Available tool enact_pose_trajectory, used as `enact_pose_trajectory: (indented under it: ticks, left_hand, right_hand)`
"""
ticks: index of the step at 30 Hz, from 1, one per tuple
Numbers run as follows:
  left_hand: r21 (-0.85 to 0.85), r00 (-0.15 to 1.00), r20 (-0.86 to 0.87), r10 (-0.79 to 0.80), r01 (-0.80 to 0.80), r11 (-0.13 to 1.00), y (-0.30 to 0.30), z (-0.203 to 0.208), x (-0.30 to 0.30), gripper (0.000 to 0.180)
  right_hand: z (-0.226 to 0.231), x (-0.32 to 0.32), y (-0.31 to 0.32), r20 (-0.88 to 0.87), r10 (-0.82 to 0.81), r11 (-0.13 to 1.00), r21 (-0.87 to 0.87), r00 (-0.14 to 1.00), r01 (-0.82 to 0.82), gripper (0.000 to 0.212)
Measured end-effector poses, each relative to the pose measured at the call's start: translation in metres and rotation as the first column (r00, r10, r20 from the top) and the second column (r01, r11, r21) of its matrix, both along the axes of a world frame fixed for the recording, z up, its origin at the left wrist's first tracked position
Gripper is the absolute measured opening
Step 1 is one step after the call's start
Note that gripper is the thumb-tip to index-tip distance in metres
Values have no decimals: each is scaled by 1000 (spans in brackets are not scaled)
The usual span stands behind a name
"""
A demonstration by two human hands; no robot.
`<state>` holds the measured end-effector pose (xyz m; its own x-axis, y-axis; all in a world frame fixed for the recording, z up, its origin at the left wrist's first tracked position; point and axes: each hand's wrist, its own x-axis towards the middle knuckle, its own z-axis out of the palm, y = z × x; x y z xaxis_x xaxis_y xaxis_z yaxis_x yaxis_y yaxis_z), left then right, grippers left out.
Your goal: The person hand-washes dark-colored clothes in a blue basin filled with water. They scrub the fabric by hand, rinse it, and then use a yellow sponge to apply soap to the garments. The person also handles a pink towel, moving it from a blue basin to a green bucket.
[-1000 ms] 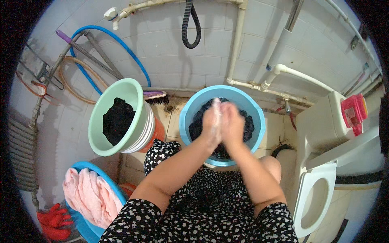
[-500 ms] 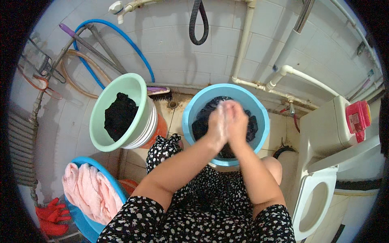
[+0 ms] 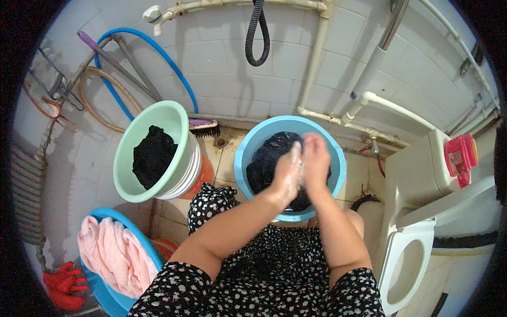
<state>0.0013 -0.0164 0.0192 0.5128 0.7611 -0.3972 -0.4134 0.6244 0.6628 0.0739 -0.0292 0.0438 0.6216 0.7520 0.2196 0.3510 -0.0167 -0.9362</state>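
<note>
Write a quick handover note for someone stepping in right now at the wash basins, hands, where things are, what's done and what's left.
Left hand and right hand: soapy, pressed together, gripping dark laundry over the blue basin.
Green basin, to the left: holds a black garment.
Blue tub, lower left: pink cloth; red gloves beside it.
Done: dark piece lathered.
Left: probably rinsing; the other loads look untouched.

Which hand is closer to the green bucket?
Left. The left hand is over the blue basin, on the side toward the green bucket; the right hand is beyond it, farther away.
</note>
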Motion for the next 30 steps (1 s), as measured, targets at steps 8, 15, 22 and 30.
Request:
enact_pose_trajectory:
  ticks: [8, 15, 22, 30]
  left_hand:
    - [-180, 981, -14, 193, -193, 965, -17, 34, 18, 31]
    - [89, 984, 87, 156, -164, 982, 10, -8, -6, 27]
    - [208, 980, 200, -2, -40, 977, 26, -18, -17, 31]
    - [52, 978, 172, 114, -124, 991, -1, 5, 5, 33]
  right_hand:
    - [-8, 18, 11, 117, -47, 998, -26, 992, 51, 22]
    - [-19, -21, -6, 79, 106, 992, 63, 991, -111, 19]
    - [8, -42, -23, 111, 164, 986, 2, 980, -165, 22]
    - [7, -9, -5, 38, 43, 999, 13, 998, -43, 19]
